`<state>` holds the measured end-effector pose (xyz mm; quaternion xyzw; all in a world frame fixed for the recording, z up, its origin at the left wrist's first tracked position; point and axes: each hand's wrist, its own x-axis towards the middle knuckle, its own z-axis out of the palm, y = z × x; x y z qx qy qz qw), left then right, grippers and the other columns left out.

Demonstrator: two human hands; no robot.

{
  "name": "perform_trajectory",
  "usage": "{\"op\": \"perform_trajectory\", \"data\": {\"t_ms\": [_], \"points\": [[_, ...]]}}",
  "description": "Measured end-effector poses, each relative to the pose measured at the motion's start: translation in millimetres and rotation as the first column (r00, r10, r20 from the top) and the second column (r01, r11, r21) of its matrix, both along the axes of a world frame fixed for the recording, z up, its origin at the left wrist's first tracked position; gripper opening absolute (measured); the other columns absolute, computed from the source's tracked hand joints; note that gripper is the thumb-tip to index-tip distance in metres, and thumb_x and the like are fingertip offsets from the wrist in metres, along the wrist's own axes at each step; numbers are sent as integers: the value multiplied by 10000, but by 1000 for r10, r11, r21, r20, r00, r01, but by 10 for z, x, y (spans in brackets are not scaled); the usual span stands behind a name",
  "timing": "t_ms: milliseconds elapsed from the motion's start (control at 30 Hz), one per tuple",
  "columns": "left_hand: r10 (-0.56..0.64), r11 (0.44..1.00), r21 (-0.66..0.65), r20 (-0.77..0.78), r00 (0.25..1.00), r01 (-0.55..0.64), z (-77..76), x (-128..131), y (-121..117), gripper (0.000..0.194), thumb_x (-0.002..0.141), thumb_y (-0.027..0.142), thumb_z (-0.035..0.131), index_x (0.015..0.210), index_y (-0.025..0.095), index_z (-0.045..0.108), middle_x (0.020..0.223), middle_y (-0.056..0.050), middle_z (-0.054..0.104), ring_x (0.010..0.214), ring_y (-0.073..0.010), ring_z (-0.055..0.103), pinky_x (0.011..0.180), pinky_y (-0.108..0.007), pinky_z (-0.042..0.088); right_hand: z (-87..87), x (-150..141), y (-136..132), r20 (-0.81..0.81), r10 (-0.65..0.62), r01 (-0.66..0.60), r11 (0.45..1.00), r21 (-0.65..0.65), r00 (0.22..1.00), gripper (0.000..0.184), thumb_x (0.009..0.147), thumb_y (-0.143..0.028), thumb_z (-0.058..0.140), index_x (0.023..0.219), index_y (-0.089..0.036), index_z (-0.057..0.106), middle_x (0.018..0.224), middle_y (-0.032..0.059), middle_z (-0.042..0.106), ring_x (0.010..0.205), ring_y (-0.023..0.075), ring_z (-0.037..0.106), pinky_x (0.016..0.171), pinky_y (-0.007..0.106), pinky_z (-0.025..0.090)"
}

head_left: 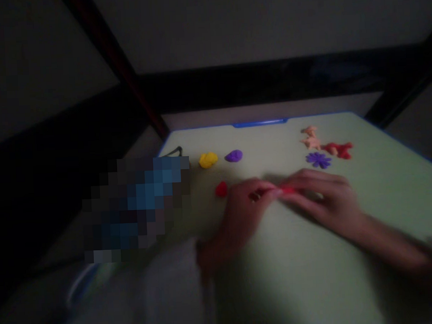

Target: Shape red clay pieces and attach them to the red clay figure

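Between the fingertips of both hands is a small piece of red modelling clay (287,191). My left hand (248,203) pinches its left end, and my right hand (325,195) grips it from the right. Beside my left hand lies a red clay lump (221,189). Farther back sit a yellow clay lump (208,160) and a purple clay lump (234,156). Beyond my right hand are a purple flower shape (318,160), a red shaped piece (340,150) and peach-coloured shaped pieces (311,141). Dim light and blur hide fine detail.
The pale green tabletop (277,264) has a blue edge, with a blue handle-like strip (260,123) at the back. A blurred-out bluish area (146,198) covers the table's left side. A dark rail (262,81) runs behind the table.
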<state>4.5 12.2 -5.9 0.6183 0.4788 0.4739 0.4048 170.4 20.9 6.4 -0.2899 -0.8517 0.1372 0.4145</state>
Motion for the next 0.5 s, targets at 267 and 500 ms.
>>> {"op": "perform_trajectory", "data": {"t_ms": [267, 500], "points": [[37, 998, -47, 12, 999, -36, 17, -2, -5, 93, 694, 211, 645, 739, 141, 687, 711, -32, 669, 639, -119, 569, 588, -222, 428, -38, 1, 17, -72, -22, 20, 999, -37, 997, 125, 791, -144, 602, 888, -171, 678, 771, 49, 667, 682, 131, 616, 597, 225, 506], [16, 999, 30, -27, 1000, -15, 5, -20, -8, 51, 692, 195, 650, 693, 152, 679, 656, -7, 637, 605, -106, 546, 560, -214, 417, -40, 12, 21, -74, 49, -52, 998, -31, 996, 157, 795, -104, 586, 905, -162, 681, 796, 61, 668, 707, 130, 620, 614, 223, 501]]}}
